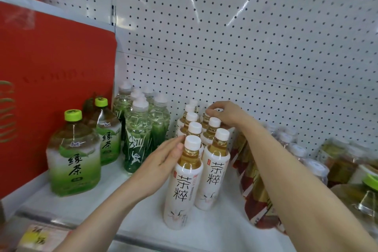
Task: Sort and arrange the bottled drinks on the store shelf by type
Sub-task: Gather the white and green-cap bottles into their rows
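While both hands work the tea rows, the shelf [92, 200] front edge runs along 6 o'clock, with a blurred yellow price tag [34, 235] at 7.

Left hand [161, 165]: fingers [171, 145] straight and narrow, flat against the neck of the front tea bottle [182, 186], gripping nothing. That bottle is upright near centre with a white cap, amber liquid and a white label.

White-label tea bottles [212, 170]: two columns running front to back, touching each other. At least eight caps; exact count cannot tell, since the hand covers the rear.

Right hand [225, 114], at 1 o'clock of the group: fingers curled down on the cap of the back tea bottle [217, 110] in the right column.

Green tea bottles [73, 155]: two, squat, lime caps, at 9 o'clock, pale green liquid.

Clear green-label bottles [139, 129]: five white caps counted, packed tight at 10 to 11 o'clock.

Red-and-gold bottles [251, 180], at 3 to 4 o'clock: tilted behind the right forearm, blurred, count unclear.

Open room: bare shelf between the green tea bottles and the tea rows, and a front strip at 6 o'clock.

Red panel [51, 88] closes the left side. Pegboard [245, 47] forms the back wall.
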A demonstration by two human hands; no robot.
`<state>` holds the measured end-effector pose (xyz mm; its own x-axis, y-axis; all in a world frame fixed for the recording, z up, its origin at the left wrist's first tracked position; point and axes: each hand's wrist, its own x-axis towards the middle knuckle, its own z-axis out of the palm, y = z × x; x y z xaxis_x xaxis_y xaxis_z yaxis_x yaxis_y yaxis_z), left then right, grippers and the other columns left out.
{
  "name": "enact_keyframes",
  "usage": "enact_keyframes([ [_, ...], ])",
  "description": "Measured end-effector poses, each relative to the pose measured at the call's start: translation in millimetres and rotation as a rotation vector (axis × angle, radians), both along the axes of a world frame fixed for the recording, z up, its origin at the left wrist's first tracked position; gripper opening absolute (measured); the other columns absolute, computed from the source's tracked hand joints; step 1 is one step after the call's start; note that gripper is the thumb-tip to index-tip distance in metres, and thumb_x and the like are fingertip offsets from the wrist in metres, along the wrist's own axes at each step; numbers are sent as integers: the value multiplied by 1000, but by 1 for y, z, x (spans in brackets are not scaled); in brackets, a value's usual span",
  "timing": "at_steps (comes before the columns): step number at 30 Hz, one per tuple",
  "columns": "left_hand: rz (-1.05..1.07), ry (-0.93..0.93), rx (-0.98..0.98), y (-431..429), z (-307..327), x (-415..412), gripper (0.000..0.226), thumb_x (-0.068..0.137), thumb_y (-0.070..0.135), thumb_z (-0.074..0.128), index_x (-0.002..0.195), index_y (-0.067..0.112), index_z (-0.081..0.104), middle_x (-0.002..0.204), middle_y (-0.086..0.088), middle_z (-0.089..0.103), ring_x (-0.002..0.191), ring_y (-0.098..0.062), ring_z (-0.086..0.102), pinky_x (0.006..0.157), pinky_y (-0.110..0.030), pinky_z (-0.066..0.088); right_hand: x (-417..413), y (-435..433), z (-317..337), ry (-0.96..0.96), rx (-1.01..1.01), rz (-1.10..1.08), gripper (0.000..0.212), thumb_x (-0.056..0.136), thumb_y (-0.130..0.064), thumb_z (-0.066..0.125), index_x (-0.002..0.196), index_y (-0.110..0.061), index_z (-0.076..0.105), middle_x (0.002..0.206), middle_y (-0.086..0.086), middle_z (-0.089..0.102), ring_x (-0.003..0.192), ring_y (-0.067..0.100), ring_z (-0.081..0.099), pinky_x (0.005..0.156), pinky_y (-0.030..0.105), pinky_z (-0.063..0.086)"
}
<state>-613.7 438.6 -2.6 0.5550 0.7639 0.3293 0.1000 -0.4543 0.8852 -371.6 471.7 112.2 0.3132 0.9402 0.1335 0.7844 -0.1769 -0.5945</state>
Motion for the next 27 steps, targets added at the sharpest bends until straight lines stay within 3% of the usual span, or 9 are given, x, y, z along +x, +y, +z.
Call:
enact_keyframes([
  [4, 61, -23, 120, -5, -1, -3, 63, 90, 70, 40, 143, 37, 46, 144, 21, 45, 131, 6, 42, 110, -36, 42, -9, -31, 6, -19, 94, -59, 42, 94, -57, 54, 118, -23, 60, 106, 2, 67, 78, 15, 69, 50, 20, 53],
  [8, 94, -13, 199, -16, 3, -4, 66, 72, 74, 54, 130, 42, 56, 135, 27, 45, 123, 10, 46, 102, -25, 44, -23, -76, 1, -29, 48, -30, 39, 89, -63, 57, 112, -33, 60, 97, -6, 70, 68, 10, 73, 54, 22, 58],
  [12, 140, 29, 252, -23, 5, -1, 61, 68, 73, 58, 119, 40, 66, 133, 25, 46, 119, 8, 48, 100, -28, 45, -39, -112, -17, -51, 144, -50, 48, 84, -71, 53, 113, -33, 60, 88, -6, 73, 66, 11, 73, 71, 37, 61],
  [17, 174, 28, 279, -24, 5, -1, 56, 79, 64, 60, 125, 34, 64, 136, 21, 49, 121, 7, 47, 98, -26, 44, -51, -124, -29, -158, 250, -91, 30, 95, -44, 61, 114, -21, 65, 82, 1, 74, 79, 20, 71, 80, 40, 56],
  [20, 178, 4, 278, -22, 9, -4, 50, 82, 58, 64, 125, 33, 65, 134, 21, 50, 119, 9, 46, 97, -23, 41, -59, -120, -30, -218, 246, -104, 30, 97, -42, 57, 114, -19, 64, 89, 7, 74, 94, 30, 67, 88, 40, 50],
  [22, 194, 4, 311, -22, 11, -5, 42, 86, 50, 65, 123, 31, 67, 132, 21, 51, 116, 8, 48, 95, -18, 38, -64, -118, -31, -239, 261, -109, 29, 98, -42, 57, 113, -18, 65, 90, 7, 74, 95, 29, 66, 87, 36, 48],
  [27, 181, 13, 315, -22, 12, -8, 46, 83, 49, 56, 125, 31, 65, 130, 21, 52, 118, 1, 49, 88, -5, 31, -71, -120, -34, -223, 311, -138, 27, 96, -44, 58, 105, -21, 66, 83, 3, 72, 91, 26, 66, 80, 34, 46],
])
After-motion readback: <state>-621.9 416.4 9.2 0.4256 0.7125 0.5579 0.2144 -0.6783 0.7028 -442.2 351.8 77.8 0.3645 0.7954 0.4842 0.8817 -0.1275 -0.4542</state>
